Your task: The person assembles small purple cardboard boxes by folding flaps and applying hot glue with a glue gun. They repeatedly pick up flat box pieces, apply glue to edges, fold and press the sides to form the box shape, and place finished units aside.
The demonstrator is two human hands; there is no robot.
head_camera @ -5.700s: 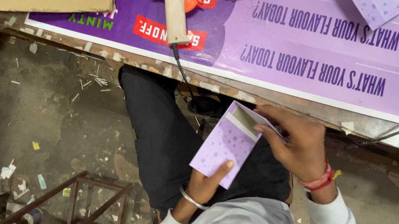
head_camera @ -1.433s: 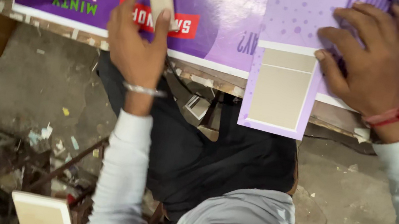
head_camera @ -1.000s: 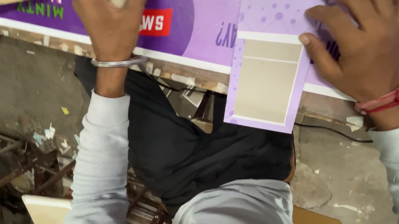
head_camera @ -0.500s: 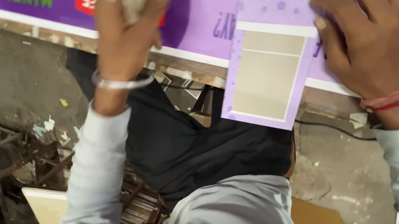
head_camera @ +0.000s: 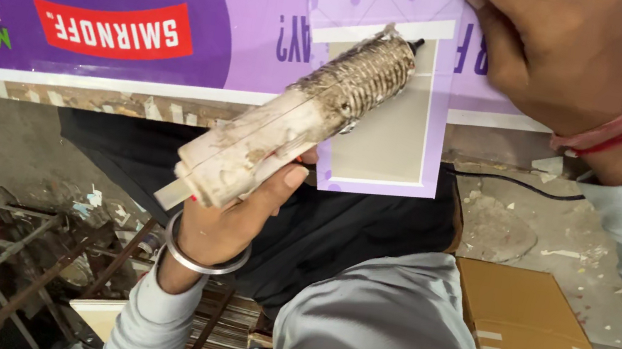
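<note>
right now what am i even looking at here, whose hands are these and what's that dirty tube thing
One camera, worn on a person's head, looks down at their own two bare hands; there is no machine. The left hand, with a metal bangle at the wrist, grips a grimy cream hot glue gun and points its dark nozzle at a small purple card piece with a pale panel. The right hand, with a red thread at the wrist, presses that card flat on a big purple printed sheet covering the worktable. Below are the person's grey sleeves and dark lap, a brown cardboard box on the dusty floor, and a metal frame.
</note>
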